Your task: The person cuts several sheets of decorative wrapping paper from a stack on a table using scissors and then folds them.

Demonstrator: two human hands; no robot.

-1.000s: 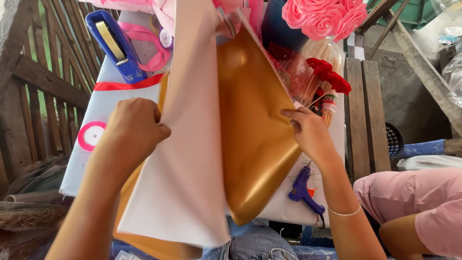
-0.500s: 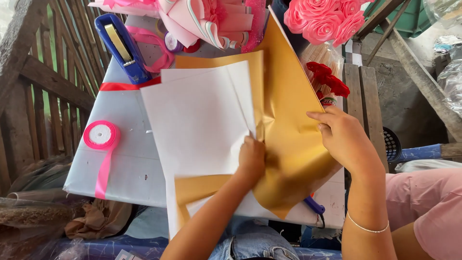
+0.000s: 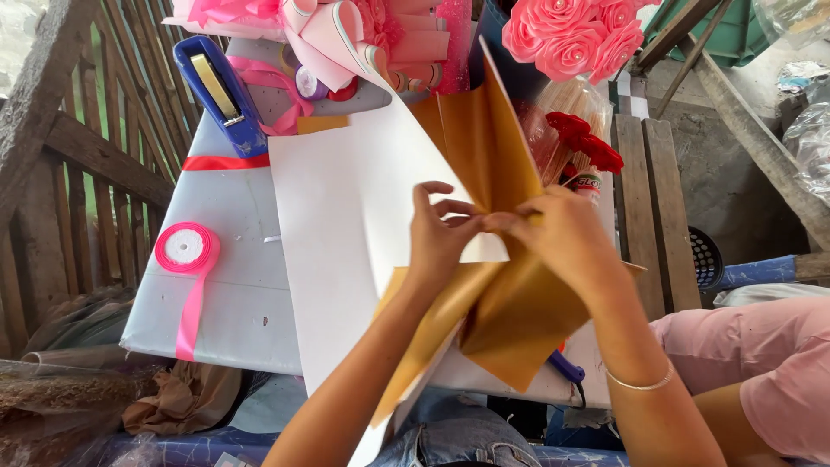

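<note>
Pinching gold wrapping sheet at centre fold: left hand and right hand fingertips clamped together on it, above white table. Pink ribbon spool far left, blue stapler beyond.

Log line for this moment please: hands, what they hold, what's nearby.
left hand: pinching gold and white paper sheet | right hand: gripping same fold | contact: fingertips meet at crease | nearby: pink ribbon spool, blue stapler
</note>
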